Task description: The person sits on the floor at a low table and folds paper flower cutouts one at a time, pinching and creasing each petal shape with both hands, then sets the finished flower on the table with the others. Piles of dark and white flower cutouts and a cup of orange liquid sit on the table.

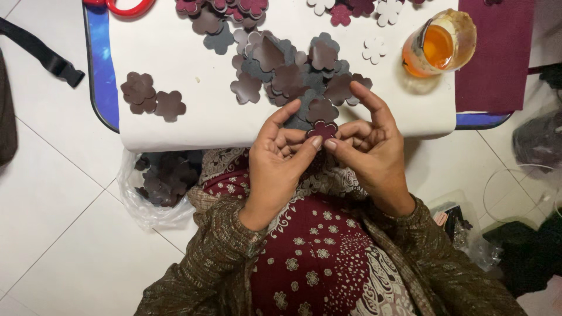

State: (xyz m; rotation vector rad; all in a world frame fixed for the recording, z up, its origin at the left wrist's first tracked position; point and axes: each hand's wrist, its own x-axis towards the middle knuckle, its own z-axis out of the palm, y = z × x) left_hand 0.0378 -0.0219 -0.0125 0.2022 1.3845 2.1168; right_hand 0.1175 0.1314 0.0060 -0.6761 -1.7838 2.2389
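**Surroundings, head view**

White sheet (193, 126) covers a blue-edged tray table (96, 64). On the sheet: a loose pile of dark brown and grey flower cut-outs (293, 73); a small separate cluster of brown ones (151, 96) to the left; white flower shapes (374, 50) near the top right. Jar of orange liquid (436, 47) stands upright, right side. Maroon cloth (494, 52) just beside it. Red scissor handles (126, 7) at top edge. Clear plastic bag of dark pieces (158, 181) lies on the white tiled floor (52, 205).

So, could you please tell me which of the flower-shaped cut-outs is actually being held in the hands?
The small maroon flower-shaped cut-out, pinched between both hands' fingertips at the table's near edge; the other flowers lie loose on the white sheet.
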